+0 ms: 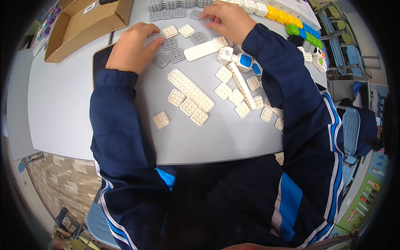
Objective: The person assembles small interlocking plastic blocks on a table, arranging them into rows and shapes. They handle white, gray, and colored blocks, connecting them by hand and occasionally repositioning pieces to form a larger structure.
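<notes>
My left hand (132, 46) rests at the left of the table, thumb and fingers apart with nothing between them. Its thumb is near a grey square studded tile (169, 43). Farther right, my right hand (231, 20) reaches to the back, fingers bent and a little apart, fingertips beside another grey tile (195, 14); whether they touch it is unclear. Two cream tiles (186, 30) lie between the hands. Below my right hand are a smooth white strip (201, 51) and white cube blocks (225, 54), some with blue faces (245, 61).
A long cream studded plate (191, 90) lies mid-table with several square tiles (189, 106) beside it. A narrow white strip (242, 85) stands among more tiles at right. Grey, white, yellow, green and blue blocks (283, 16) line the back. An open cardboard box (77, 35) stands back left.
</notes>
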The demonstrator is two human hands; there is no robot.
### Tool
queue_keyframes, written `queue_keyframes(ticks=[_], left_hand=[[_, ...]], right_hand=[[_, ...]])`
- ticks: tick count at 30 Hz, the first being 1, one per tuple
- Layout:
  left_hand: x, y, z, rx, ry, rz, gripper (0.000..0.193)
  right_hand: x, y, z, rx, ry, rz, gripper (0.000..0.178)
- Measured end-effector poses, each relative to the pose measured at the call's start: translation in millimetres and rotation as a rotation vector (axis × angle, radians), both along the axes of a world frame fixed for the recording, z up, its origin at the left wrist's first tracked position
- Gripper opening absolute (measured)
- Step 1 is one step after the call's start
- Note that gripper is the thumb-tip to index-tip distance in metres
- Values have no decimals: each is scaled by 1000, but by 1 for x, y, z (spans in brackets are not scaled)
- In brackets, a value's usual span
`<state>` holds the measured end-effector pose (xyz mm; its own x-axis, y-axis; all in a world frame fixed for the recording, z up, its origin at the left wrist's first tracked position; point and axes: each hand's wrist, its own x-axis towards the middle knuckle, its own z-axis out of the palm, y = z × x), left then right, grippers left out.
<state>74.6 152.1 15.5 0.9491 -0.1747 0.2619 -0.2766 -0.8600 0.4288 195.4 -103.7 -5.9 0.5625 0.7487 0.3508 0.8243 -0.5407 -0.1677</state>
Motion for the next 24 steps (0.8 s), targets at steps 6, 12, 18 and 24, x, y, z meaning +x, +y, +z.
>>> queue_keyframes(ticks=[6, 12, 18, 24], left_hand=[[0, -2, 1, 19, 19, 11, 24], [0, -2, 2, 23, 13, 0, 23], [0, -3, 1, 15, -6, -17, 22], [-1, -4, 1, -14, -11, -39, 23]], right_hand=[[-17, 3, 19, 81, 131, -11, 18], [-12, 6, 16, 108, 69, 7, 15], [2, 11, 2, 152, -18, 57, 10], [5, 16, -1, 153, -34, 73, 9]])
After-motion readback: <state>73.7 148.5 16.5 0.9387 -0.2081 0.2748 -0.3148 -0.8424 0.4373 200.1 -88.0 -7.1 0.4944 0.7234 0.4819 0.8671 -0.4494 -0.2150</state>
